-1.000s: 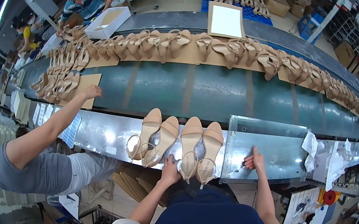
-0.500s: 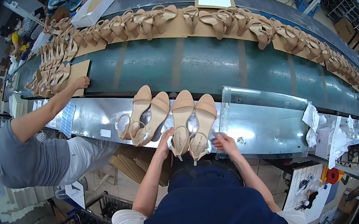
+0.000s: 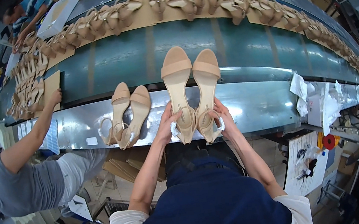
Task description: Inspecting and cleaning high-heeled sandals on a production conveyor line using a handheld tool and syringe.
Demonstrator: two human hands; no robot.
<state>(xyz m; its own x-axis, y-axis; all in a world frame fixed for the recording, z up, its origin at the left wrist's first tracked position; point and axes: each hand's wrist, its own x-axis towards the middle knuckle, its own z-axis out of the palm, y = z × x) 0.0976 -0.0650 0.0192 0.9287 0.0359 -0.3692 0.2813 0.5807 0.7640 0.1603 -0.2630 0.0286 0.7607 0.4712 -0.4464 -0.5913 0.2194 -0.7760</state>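
Side by side in front of me, I hold a pair of beige ankle-strap sandals, toes pointing away. My left hand [image 3: 166, 125] is closed round the heel part of the left sandal [image 3: 177, 78]. The heel part of the right sandal [image 3: 205, 78] is gripped by my right hand [image 3: 224, 117]. White wrapping shows on both ankle straps. To the left, a second pair of beige sandals [image 3: 137, 106] lies on the metal ledge [image 3: 159, 100], apart from my hands. My fingers under the soles are partly hidden.
Beyond the ledge runs a green conveyor belt [image 3: 131, 59]. Many beige sandals [image 3: 107, 19] stand on cardboard along its far side. A co-worker [image 3: 33, 178] at the left reaches to a cardboard sheet [image 3: 52, 86]. White paper [image 3: 299, 93] hangs at the right.
Both sandals have come up off the ledge, and my right hand has closed on the right one. The view has shifted, and the other pair appears farther left.
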